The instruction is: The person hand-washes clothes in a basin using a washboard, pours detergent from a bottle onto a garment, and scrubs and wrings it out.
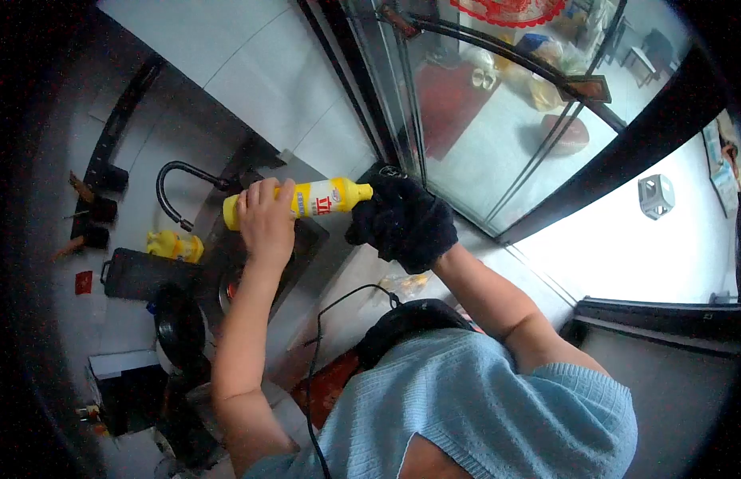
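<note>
My left hand (265,215) is wrapped round a yellow bottle (313,199) with a white label and red lettering. The bottle lies tilted nearly level, its nozzle pointing right. Right at the nozzle is a bunched black cloth (406,223), which covers my right hand and hides its fingers. Beneath the bottle runs a dark sink (310,239), with a black curved faucet (164,188) to the left of my left hand.
A second yellow bottle (177,246) stands by a dark cutting board (147,274) on the left. Lower down is a black pan (179,327). Glass sliding doors (466,120) rise close on the right. A black cable (318,335) hangs before my body.
</note>
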{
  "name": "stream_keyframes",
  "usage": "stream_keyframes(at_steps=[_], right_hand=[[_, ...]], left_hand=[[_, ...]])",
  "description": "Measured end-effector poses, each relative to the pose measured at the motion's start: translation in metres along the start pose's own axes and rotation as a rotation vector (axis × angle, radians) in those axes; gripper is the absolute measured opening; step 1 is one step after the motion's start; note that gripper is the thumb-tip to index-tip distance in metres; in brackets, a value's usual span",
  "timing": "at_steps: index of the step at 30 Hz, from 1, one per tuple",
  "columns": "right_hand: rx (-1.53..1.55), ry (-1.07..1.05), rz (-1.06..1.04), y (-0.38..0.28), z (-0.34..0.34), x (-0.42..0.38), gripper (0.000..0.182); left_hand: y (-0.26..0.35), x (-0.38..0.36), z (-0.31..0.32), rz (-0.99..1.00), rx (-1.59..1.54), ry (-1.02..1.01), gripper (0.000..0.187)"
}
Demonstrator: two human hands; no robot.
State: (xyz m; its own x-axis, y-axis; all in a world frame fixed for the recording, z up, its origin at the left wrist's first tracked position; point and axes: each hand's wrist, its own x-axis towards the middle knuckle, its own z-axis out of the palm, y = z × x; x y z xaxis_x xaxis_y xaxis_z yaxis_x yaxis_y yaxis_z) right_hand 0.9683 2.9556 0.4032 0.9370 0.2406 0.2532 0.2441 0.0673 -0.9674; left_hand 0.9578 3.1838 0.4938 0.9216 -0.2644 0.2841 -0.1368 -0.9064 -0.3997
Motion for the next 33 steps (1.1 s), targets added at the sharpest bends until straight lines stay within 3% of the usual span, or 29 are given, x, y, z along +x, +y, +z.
stream_keyframes(at_steps=[1,3,6,12,14,16,17,19,20,21,22,23,24,26,28,30,33], right_hand=[[0.001,-0.005,0.001,-0.001,0.002,0.0,0.04],[-0.001,-0.012,0.001,-0.002,0.005,0.001,0.041],[-0.01,-0.024,0.003,-0.002,0.007,0.003,0.042],[-0.092,-0.046,0.011,-0.002,0.009,0.001,0.044],[-0.176,-0.07,0.019,-0.003,0.008,-0.003,0.045],[-0.341,-0.102,0.032,-0.004,0.003,-0.009,0.045],[-0.477,-0.127,0.03,-0.004,-0.002,-0.013,0.046],[-0.705,-0.15,-0.027,-0.004,-0.008,-0.022,0.046],[-0.819,-0.136,-0.146,-0.009,-0.008,-0.023,0.045],[-0.936,-0.106,-0.265,-0.015,-0.009,-0.024,0.043],[-0.336,-0.063,0.119,-0.022,-0.012,-0.029,0.041],[-0.027,-0.039,0.302,-0.024,-0.014,-0.034,0.04],[0.278,0.041,0.478,-0.025,-0.016,-0.038,0.039],[0.377,0.101,0.487,-0.025,-0.02,-0.047,0.041],[0.257,0.127,0.401,-0.022,-0.023,-0.057,0.042],[-0.045,0.145,0.253,-0.018,-0.031,-0.064,0.044],[-0.472,0.184,0.109,-0.018,-0.049,-0.074,0.046]], left_hand=[[-0.001,-0.003,0.004,-0.006,-0.003,0.001,0.058],[0.0,-0.005,0.012,-0.004,0.056,0.115,0.038],[0.005,-0.01,0.02,-0.04,0.067,0.121,0.033],[0.002,-0.025,0.064,-0.202,0.009,0.115,0.039],[-0.005,-0.031,0.092,-0.239,-0.008,0.068,0.048],[-0.01,-0.038,0.135,-0.494,-0.467,-0.056,0.055],[-0.017,-0.043,0.184,-0.496,-0.471,-0.052,0.055],[-0.033,-0.047,0.275,-0.691,-1.281,0.084,0.06],[-0.031,-0.043,0.274,-0.678,-1.291,0.076,0.06],[-0.026,-0.039,0.273,-0.737,-1.516,0.127,0.062],[-0.019,-0.034,0.273,-0.792,-1.746,0.172,0.064],[-0.014,-0.027,0.262,-0.8,-1.832,0.214,0.07],[-0.009,-0.019,0.254,-0.912,-1.73,0.23,0.072],[-0.019,-0.01,0.303,-0.907,-1.833,0.348,0.073],[-0.028,-0.004,0.292,-0.785,-1.862,0.33,0.074],[-0.036,0.0,0.291,-0.711,-1.673,0.349,0.074],[-0.04,-0.001,0.306,-0.682,-1.736,0.43,0.073]])
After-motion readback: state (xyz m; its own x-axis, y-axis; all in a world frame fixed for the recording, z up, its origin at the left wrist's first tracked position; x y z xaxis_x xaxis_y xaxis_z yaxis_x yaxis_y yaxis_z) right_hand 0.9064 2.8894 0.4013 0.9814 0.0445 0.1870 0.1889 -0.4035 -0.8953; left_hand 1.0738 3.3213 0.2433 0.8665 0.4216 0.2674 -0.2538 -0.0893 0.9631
